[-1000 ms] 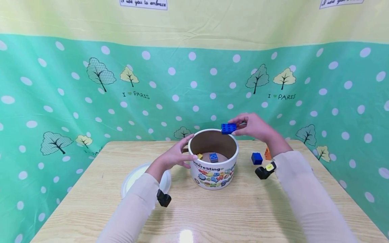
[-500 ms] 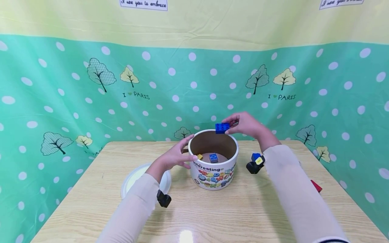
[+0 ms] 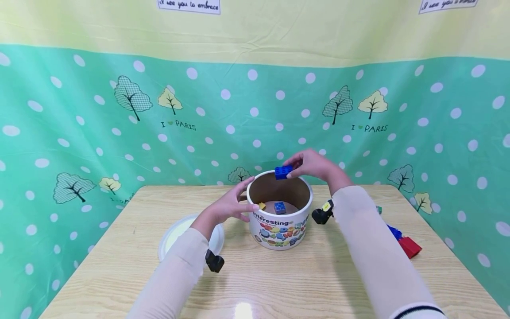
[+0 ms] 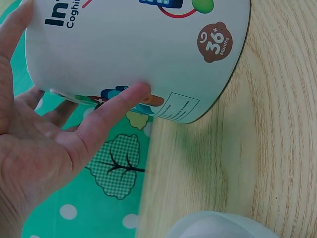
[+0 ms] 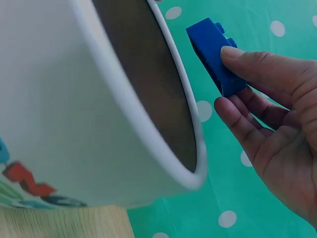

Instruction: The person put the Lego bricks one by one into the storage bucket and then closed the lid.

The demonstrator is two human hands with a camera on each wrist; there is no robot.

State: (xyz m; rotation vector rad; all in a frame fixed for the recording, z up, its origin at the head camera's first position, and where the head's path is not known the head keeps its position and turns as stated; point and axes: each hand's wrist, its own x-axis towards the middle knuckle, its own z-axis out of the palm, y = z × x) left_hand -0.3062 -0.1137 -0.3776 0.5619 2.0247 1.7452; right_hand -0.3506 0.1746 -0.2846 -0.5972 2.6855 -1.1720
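Note:
A round white bucket [image 3: 279, 235] with colourful print stands upright on the wooden table, its top uncovered. My left hand [image 3: 229, 206] spreads along the bucket's left side, thumb and a finger at the rim. In the left wrist view one straight finger [image 4: 114, 110] touches the printed wall. My right hand [image 3: 312, 166] pinches a blue toy brick [image 3: 283, 172] by one end, over the bucket's back rim. Studs show on the brick [image 5: 213, 54] in the right wrist view. Inside the bucket lie a blue patterned block [image 3: 280, 208] and a small yellow piece [image 3: 261, 206].
A round white lid [image 3: 175, 232] lies left of the bucket, partly under my left forearm. Beyond my right forearm are a red brick [image 3: 410, 247], a blue brick [image 3: 395, 232] and a green piece [image 3: 379, 209]. A polka-dot curtain [image 3: 215, 133] hangs behind the table.
My right hand has moved left with the blue brick, from the bucket's right rim to above its back rim, and dipped slightly. The left hand and bucket have stayed put.

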